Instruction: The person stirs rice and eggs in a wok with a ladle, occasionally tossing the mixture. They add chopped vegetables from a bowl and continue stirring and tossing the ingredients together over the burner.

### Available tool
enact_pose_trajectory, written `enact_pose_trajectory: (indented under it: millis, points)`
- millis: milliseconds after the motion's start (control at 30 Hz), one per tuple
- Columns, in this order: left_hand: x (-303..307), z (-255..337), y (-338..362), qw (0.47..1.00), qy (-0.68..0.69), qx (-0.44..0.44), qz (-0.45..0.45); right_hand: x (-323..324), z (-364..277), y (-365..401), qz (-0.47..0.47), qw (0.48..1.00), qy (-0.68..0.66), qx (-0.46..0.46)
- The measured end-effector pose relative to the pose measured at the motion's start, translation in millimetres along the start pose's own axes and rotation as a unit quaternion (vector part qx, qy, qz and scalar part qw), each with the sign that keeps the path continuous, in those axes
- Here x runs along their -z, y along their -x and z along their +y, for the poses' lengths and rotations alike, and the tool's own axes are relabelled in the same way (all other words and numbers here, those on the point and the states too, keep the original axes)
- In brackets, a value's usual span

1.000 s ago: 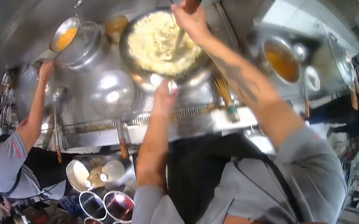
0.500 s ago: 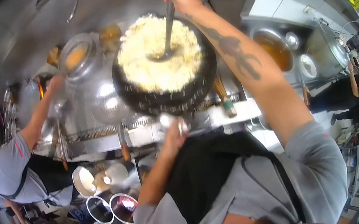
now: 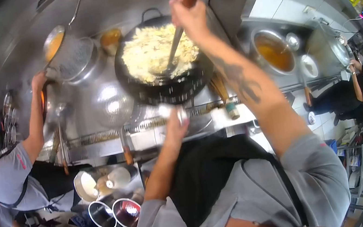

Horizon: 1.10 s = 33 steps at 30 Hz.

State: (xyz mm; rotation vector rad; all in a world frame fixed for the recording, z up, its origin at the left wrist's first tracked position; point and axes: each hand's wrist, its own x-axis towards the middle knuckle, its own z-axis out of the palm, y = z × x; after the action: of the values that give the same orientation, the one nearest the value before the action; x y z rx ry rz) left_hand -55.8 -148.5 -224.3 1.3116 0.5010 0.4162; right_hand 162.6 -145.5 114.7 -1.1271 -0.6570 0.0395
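Observation:
My right hand (image 3: 189, 17) is closed around the wooden-handled ladle (image 3: 176, 48). Its bowl end lies in the pale yellow and white food (image 3: 146, 53), which looks like fried rice with egg. That food fills much of a black wok (image 3: 166, 87) on the stove. At the wok's near side, my left hand (image 3: 175, 126) is closed on a white cloth (image 3: 173, 112). The cloth appears to wrap the wok's near handle, which is hidden. Motion blurs the wok's near wall.
Left of me, a co-worker's hand (image 3: 38, 82) holds a strainer (image 3: 54, 43) with orange-yellow contents over a metal pot (image 3: 89, 61). A bamboo brush (image 3: 231, 106) lies right of the wok. A pan of amber liquid (image 3: 271, 53) stands further right. Several metal canisters (image 3: 126, 212) sit lower left.
The wok and my left hand have shifted slightly, and its far loop handle now shows. My right hand has come nearer with the ladle. The co-worker's strainer has risen off the pot.

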Motion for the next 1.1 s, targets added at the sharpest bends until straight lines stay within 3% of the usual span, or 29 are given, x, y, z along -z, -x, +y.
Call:
enact_pose_trajectory:
  millis: [33, 67, 133, 167, 267, 333, 367, 400, 467, 567, 667, 700, 733, 800, 867, 900, 1000, 1033, 1100]
  points:
    - [-6, 5, 23, 0.987, 0.112, 0.114, 0.019, 4, -11, 11, -0.024, 0.999, -0.026, 0.010]
    - [-19, 66, 51, 0.898, 0.321, 0.298, 0.043, 4, -22, 13, -0.052, 0.997, -0.056, 0.021]
    - [-18, 85, 21, 0.878, 0.366, 0.298, 0.083, -1, -47, 1, 0.004, 0.998, -0.054, 0.023]
    - [-14, 105, -6, 0.864, 0.384, 0.308, 0.108, -3, -66, -2, -0.016, 0.996, -0.075, 0.034]
    - [11, 94, -93, 0.881, 0.407, 0.238, -0.028, -14, -132, -12, -0.005, 0.992, -0.040, 0.122]
    - [11, 74, -110, 0.884, 0.393, 0.252, 0.035, -23, -186, -28, 0.000, 0.992, -0.050, 0.115]
    - [10, 77, -110, 0.887, 0.382, 0.254, 0.048, -17, -198, -51, -0.060, 0.989, -0.087, 0.107]
    - [7, 82, -109, 0.891, 0.371, 0.256, 0.061, -22, -213, -59, -0.041, 0.989, -0.090, 0.112]
    - [6, 81, -110, 0.891, 0.368, 0.262, 0.054, -22, -213, -74, -0.122, 0.975, -0.090, 0.162]
    - [10, 76, -111, 0.890, 0.370, 0.264, 0.044, 2, -96, -71, -0.125, 0.977, -0.115, 0.132]
    - [5, 78, -112, 0.891, 0.355, 0.266, 0.100, -10, 95, -41, -0.083, 0.989, 0.124, 0.008]
    - [4, 85, -111, 0.890, 0.343, 0.282, 0.101, -23, 94, -69, -0.075, 0.988, 0.122, -0.057]
    - [6, 80, -107, 0.888, 0.354, 0.276, 0.096, -25, 91, -97, -0.131, 0.988, 0.081, -0.029]
    - [6, 74, -111, 0.884, 0.380, 0.257, 0.083, -48, 42, -119, -0.050, 0.993, 0.063, 0.083]
    - [6, 74, -107, 0.889, 0.372, 0.256, 0.083, -74, -25, -101, -0.001, 0.997, 0.022, 0.079]
    - [6, 77, -107, 0.891, 0.366, 0.254, 0.083, -71, -33, -98, -0.070, 0.991, -0.026, 0.111]
    - [3, 85, -104, 0.886, 0.343, 0.287, 0.121, -60, 79, -84, -0.164, 0.986, 0.004, 0.038]
    - [-2, 79, -95, 0.881, 0.351, 0.293, 0.121, -70, 87, -83, -0.176, 0.981, 0.027, -0.079]
    - [-1, 86, -106, 0.880, 0.369, 0.273, 0.119, -90, 61, -106, -0.165, 0.981, 0.079, -0.070]
